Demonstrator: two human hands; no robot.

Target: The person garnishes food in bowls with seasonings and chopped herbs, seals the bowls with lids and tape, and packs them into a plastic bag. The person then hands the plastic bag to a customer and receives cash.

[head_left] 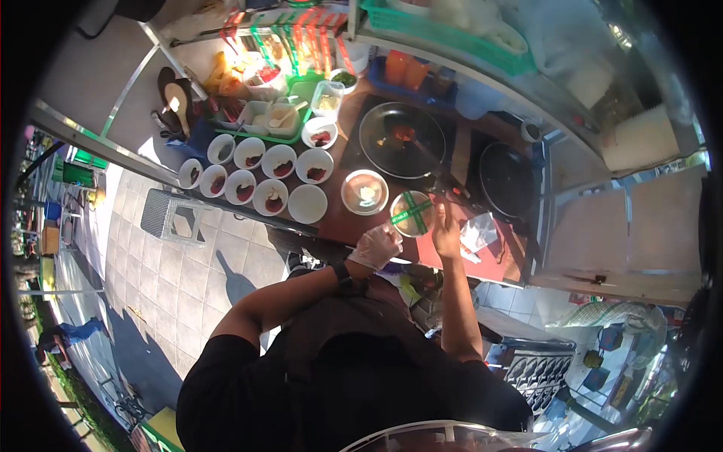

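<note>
Our left hand [379,245], gloved and curled, its hold unclear, and our right hand [447,227], fingers extended and seemingly empty, flank by the bench [334,220] edge a bowl [407,226], crossed with tape [415,212], that we judge light and soft-walled, best held low around its sides.

2 dark pans [422,154] sit near a green basket [399,25]; tiled floor [173,282] lies left.

A round bowl [410,224] bears crossed green bands [413,212]. Top facing up, it is between the left hand [379,245] and right hand [446,230].
</note>
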